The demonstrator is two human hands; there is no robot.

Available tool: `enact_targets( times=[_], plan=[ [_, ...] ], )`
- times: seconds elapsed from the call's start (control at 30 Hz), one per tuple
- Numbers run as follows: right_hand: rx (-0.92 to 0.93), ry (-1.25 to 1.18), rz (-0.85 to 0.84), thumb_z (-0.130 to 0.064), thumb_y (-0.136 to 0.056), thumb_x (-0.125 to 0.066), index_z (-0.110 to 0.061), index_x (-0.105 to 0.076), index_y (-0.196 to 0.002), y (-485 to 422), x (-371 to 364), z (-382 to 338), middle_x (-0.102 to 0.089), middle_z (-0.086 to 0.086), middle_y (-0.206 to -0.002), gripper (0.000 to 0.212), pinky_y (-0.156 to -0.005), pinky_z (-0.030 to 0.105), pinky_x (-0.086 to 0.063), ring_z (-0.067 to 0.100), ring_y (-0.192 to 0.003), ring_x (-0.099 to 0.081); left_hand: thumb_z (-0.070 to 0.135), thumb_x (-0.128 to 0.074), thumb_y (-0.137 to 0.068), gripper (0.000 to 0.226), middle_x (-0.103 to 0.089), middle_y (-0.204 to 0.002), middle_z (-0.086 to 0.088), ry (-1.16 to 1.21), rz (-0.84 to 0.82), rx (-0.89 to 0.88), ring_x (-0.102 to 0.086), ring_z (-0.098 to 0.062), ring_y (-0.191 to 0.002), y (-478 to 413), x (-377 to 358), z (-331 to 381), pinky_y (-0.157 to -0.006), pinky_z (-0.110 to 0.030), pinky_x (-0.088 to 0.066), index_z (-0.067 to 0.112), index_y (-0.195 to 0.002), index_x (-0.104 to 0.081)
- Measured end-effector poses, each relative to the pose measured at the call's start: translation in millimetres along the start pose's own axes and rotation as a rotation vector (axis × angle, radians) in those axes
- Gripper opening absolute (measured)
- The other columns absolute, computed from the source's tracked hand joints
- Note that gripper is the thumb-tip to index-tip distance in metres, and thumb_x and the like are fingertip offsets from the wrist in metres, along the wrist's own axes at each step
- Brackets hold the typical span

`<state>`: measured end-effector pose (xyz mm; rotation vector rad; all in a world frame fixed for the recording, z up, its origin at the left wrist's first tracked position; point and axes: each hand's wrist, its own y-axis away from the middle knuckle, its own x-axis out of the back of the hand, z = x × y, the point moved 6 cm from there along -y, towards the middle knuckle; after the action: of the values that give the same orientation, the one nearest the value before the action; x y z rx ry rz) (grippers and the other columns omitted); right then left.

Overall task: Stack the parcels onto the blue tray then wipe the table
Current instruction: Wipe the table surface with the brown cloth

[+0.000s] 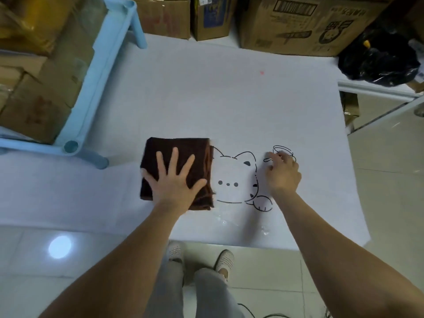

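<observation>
A folded dark brown cloth (183, 154) lies on the white table (206, 99) near its front edge. My left hand (175, 180) presses flat on the cloth with its fingers spread. My right hand (283, 172) rests on the table to the right, fingers loosely curled, holding nothing that I can see. A black cat drawing (238, 180) on the table surface lies between the two hands. The blue tray (91, 81) stands at the left, with brown cardboard parcels (39, 97) stacked inside it.
Large cardboard boxes (298, 21) line the back edge of the table. A black plastic bag (378, 58) sits at the back right. The table's right edge drops to a tiled floor (390, 180). My feet (224, 260) stand below the front edge.
</observation>
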<state>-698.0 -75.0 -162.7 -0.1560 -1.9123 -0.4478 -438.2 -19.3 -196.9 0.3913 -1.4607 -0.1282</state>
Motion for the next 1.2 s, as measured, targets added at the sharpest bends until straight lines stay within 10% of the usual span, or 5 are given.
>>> enact_targets(
  times=[0.17,0.53,0.8,1.0,1.2],
  plan=[
    [0.202,0.159,-0.056,-0.015,-0.087,-0.046,-0.024,-0.054,-0.119,-4.9,-18.3,-16.8,-0.041,0.002,-0.135,0.033,-0.097,0.044,-0.031,0.028,-0.128,-0.033,0.069,-0.014,-0.087,0.072,0.008,-0.160,-0.010,0.270,0.061,0.509,0.011,-0.037,-0.145,37.8,-11.0,-41.6,-0.108,-0.071,-0.004,0.036,-0.150,-0.005],
    [0.200,0.148,-0.139,-0.006,-0.086,-0.042,-0.021,-0.062,-0.116,-19.8,-4.8,-26.2,-0.051,0.008,-0.123,0.038,-0.086,0.038,-0.042,0.031,-0.115,-0.044,0.059,-0.021,-0.093,0.068,0.009,-0.158,-0.018,0.284,0.101,0.594,0.011,-0.041,-0.144,54.9,-19.1,-3.7,-0.105,-0.074,-0.005,0.028,-0.152,-0.004],
    [0.323,0.318,-0.194,-0.004,-0.090,-0.039,-0.016,-0.054,-0.130,-26.9,5.0,-19.3,-0.047,0.008,-0.133,0.045,-0.095,0.041,-0.044,0.029,-0.124,-0.041,0.056,-0.036,-0.093,0.066,0.012,-0.159,-0.011,0.086,-0.048,-0.121,0.016,-0.038,-0.144,84.4,-51.4,174.0,-0.103,-0.071,0.009,0.037,-0.150,-0.010],
    [0.341,0.255,-0.173,-0.005,-0.089,-0.041,-0.019,-0.057,-0.126,-24.4,2.5,-9.8,-0.048,0.004,-0.133,0.042,-0.097,0.039,-0.040,0.028,-0.125,-0.040,0.052,-0.026,-0.096,0.063,0.006,-0.160,-0.012,0.276,0.097,0.466,0.010,-0.037,-0.145,52.2,-31.8,79.8,-0.107,-0.070,-0.003,0.027,-0.152,-0.009],
    [0.311,0.242,-0.091,-0.011,-0.089,-0.045,-0.017,-0.054,-0.127,-22.8,-4.1,-5.6,-0.049,0.004,-0.130,0.040,-0.096,0.039,-0.035,0.029,-0.123,-0.041,0.056,-0.020,-0.095,0.061,0.015,-0.159,-0.007,0.128,-0.026,0.116,0.018,-0.036,-0.144,61.1,-34.4,126.5,-0.107,-0.069,0.004,0.038,-0.149,0.003]
  ],
)
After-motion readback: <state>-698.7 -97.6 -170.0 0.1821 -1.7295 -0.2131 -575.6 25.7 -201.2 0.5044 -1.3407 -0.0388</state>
